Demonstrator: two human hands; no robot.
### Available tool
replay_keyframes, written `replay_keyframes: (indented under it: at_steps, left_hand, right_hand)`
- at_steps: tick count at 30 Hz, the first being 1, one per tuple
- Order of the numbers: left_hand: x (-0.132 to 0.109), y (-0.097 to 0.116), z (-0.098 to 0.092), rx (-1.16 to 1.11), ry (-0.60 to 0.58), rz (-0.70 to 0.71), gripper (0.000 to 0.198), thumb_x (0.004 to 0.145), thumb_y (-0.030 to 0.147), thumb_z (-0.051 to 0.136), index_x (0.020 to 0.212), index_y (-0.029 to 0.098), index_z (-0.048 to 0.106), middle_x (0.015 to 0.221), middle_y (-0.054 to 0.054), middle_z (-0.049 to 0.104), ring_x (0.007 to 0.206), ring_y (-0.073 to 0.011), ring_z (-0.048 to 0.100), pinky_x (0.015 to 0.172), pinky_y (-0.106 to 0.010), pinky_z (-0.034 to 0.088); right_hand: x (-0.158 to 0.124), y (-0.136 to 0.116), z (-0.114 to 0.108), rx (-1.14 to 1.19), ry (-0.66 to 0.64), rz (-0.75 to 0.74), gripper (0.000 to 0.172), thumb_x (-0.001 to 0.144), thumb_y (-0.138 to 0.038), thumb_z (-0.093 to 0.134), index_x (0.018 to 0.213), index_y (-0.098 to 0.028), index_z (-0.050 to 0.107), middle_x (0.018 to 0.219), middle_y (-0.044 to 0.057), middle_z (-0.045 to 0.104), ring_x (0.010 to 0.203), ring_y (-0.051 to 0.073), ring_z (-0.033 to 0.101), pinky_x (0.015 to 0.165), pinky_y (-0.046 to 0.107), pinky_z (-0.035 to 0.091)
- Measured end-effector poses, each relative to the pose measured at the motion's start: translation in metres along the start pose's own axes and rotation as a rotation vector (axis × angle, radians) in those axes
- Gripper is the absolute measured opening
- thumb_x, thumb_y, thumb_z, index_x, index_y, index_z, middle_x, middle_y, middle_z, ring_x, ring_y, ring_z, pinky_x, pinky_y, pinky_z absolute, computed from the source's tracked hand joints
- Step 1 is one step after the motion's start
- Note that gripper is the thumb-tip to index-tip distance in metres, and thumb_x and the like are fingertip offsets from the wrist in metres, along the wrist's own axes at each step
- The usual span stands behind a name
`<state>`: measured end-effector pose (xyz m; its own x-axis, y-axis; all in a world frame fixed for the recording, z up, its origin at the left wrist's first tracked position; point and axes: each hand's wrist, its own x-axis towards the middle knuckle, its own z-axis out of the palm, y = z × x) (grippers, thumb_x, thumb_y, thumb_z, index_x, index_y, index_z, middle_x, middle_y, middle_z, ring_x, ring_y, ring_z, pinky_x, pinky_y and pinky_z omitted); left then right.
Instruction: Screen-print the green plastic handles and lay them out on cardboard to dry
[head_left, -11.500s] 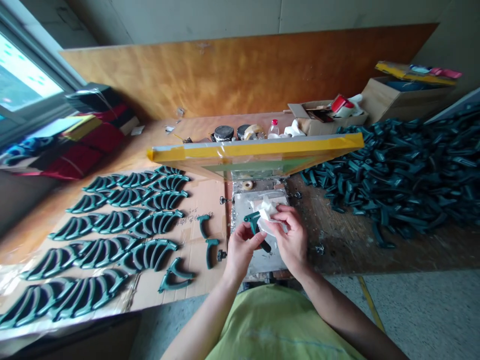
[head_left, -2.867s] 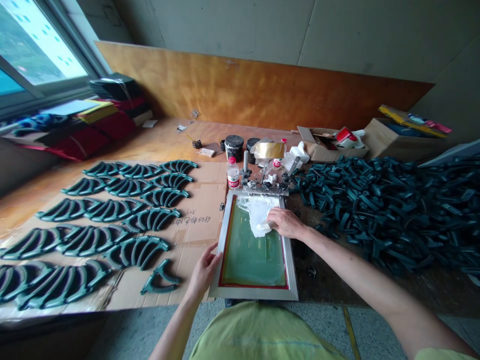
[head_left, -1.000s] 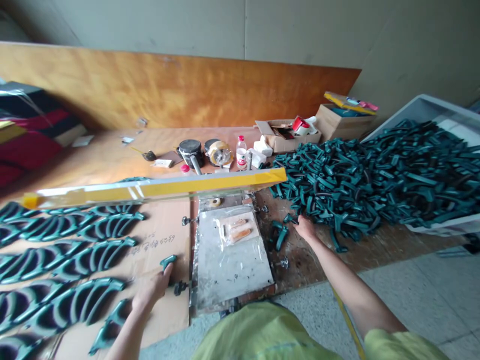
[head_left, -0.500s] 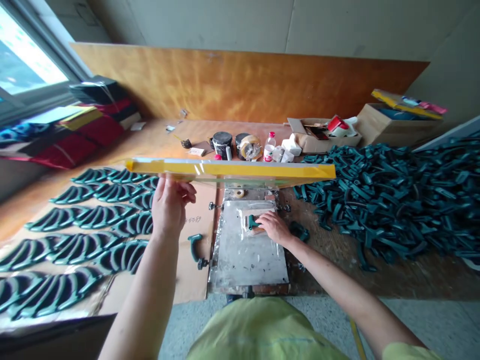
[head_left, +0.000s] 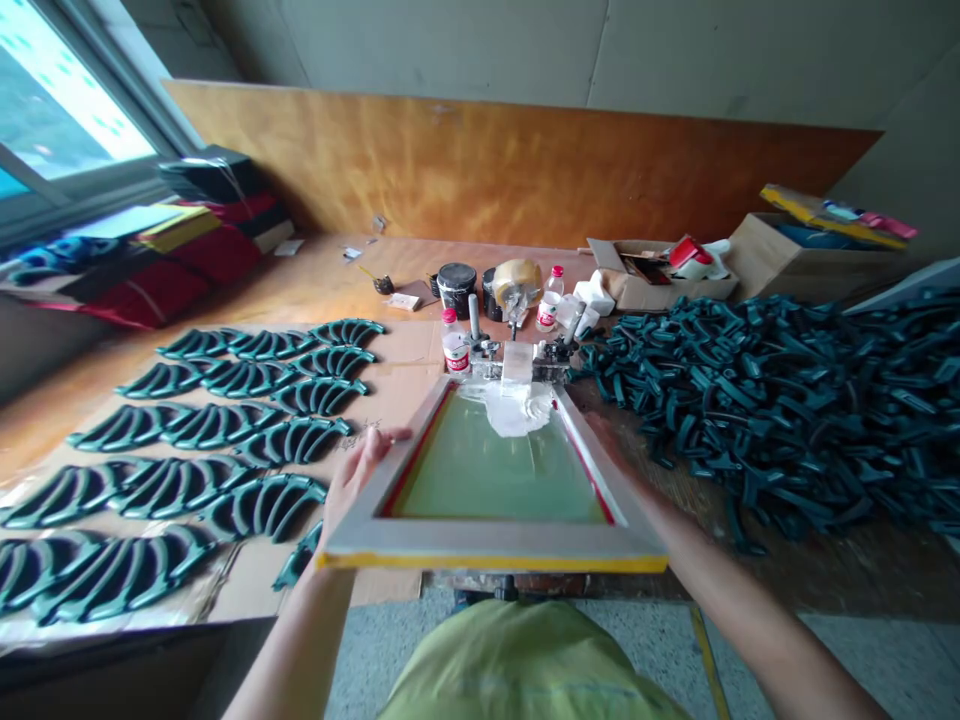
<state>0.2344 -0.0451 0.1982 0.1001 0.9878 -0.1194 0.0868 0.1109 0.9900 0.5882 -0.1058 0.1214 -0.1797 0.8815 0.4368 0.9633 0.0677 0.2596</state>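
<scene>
A screen printing frame (head_left: 517,540), grey with yellow tape along its front edge, lies lowered over the metal base plate. Its mesh (head_left: 495,480) is greenish, with white ink (head_left: 517,412) pooled at the far end. A pale squeegee (head_left: 517,365) stands at that ink. My left hand (head_left: 364,465) is at the left rail, its fingers closed against the side. Beside the right rail is my right hand (head_left: 604,440), blurred and partly covered by the frame, so its fingers do not show clearly. The frame hides whatever lies under it.
Rows of dark green curved handles (head_left: 255,425) lie on cardboard at left. A large heap of similar handles (head_left: 720,400) fills the right. Behind the frame stand a bottle (head_left: 455,345), a black tub (head_left: 457,288), a tape roll (head_left: 517,280) and a carton (head_left: 660,285).
The frame has swung down from its raised position to lie over the plate. My left hand came down with it. My right hand left the green handle on the plate and moved right.
</scene>
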Motion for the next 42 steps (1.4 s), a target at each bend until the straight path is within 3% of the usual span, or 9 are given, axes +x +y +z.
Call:
replay_keyframes:
  at_steps: [3,6,13,20,24,30,35,39,42]
  left_hand:
    - [-0.02,-0.038,-0.008,0.088,-0.133,-0.212,0.06,0.073,0.064,0.066,0.113,0.019,0.067,0.087,-0.004,0.07,0.076,-0.0205,0.064,0.064,-0.027,0.05]
    - [-0.025,-0.082,-0.003,0.053,-0.157,-0.297,0.085,0.071,0.064,0.068,0.141,0.02,0.046,0.081,-0.002,0.068,0.073,-0.0208,0.065,0.063,-0.028,0.05]
    - [-0.014,-0.137,0.001,0.074,-0.139,-0.27,0.088,0.071,0.065,0.065,0.142,0.016,0.045,0.081,-0.002,0.066,0.071,-0.0192,0.063,0.061,-0.027,0.049]
    - [-0.016,-0.136,-0.001,0.082,-0.156,-0.254,0.078,0.075,0.062,0.063,0.137,0.017,0.05,0.08,-0.001,0.067,0.072,-0.0177,0.062,0.064,-0.026,0.049]
    - [-0.017,-0.134,0.001,0.093,-0.14,-0.266,0.078,0.074,0.063,0.063,0.135,0.016,0.051,0.08,-0.002,0.067,0.074,-0.0192,0.064,0.065,-0.027,0.05]
    - [-0.019,-0.125,0.002,0.089,-0.114,-0.27,0.077,0.072,0.064,0.065,0.129,0.014,0.056,0.078,-0.002,0.067,0.072,-0.0191,0.065,0.063,-0.026,0.049]
    - [-0.022,-0.112,0.004,0.01,-0.131,-0.285,0.072,0.072,0.06,0.068,0.127,0.015,0.056,0.083,-0.004,0.071,0.075,-0.0194,0.066,0.066,-0.027,0.051]
    - [-0.025,-0.094,0.004,-0.005,-0.131,-0.321,0.076,0.07,0.06,0.07,0.13,0.015,0.055,0.084,-0.005,0.072,0.076,-0.0217,0.068,0.066,-0.03,0.053]
    - [-0.025,-0.071,-0.001,0.025,-0.146,-0.334,0.084,0.068,0.061,0.071,0.137,0.018,0.051,0.085,-0.005,0.073,0.078,-0.0228,0.069,0.065,-0.029,0.053]
  right_hand:
    - [0.027,0.023,-0.007,0.245,0.014,0.186,0.024,0.094,-0.017,0.049,0.101,-0.014,0.071,0.099,0.008,0.074,0.094,0.019,0.069,0.092,0.038,0.055]
    - [0.066,0.009,-0.006,0.506,-0.03,0.241,0.051,0.081,-0.017,0.068,0.131,-0.017,0.056,0.135,0.013,0.055,0.124,0.026,0.053,0.105,0.042,0.045]
    - [0.099,-0.04,0.01,0.407,-0.447,0.148,0.016,0.081,-0.017,0.065,0.097,-0.017,0.065,0.092,0.009,0.068,0.089,0.023,0.061,0.077,0.031,0.048]
    - [0.038,-0.037,-0.005,0.584,-0.36,-0.215,0.026,0.076,0.003,0.05,0.084,-0.017,0.065,0.084,0.007,0.067,0.087,0.021,0.058,0.073,0.029,0.044]
    - [0.034,-0.023,-0.019,0.639,-0.403,-0.351,0.025,0.074,0.003,0.054,0.08,-0.019,0.066,0.08,0.004,0.065,0.083,0.019,0.057,0.072,0.027,0.042]
    - [0.036,-0.045,-0.007,0.569,-0.224,-0.184,0.026,0.081,0.0,0.049,0.086,-0.016,0.068,0.086,0.008,0.066,0.088,0.021,0.057,0.075,0.031,0.045]
    - [0.007,-0.047,-0.006,0.64,-0.173,-0.27,0.029,0.082,0.001,0.048,0.094,-0.017,0.068,0.09,0.008,0.067,0.089,0.02,0.057,0.078,0.031,0.048]
    - [0.043,-0.029,-0.011,0.731,-0.203,-0.121,0.02,0.083,-0.011,0.064,0.101,-0.02,0.068,0.095,0.005,0.069,0.089,0.019,0.061,0.08,0.031,0.049]
    - [0.088,-0.02,-0.011,0.719,-0.245,0.11,0.049,0.08,-0.017,0.071,0.127,-0.025,0.059,0.114,0.005,0.068,0.098,0.02,0.063,0.086,0.031,0.049]
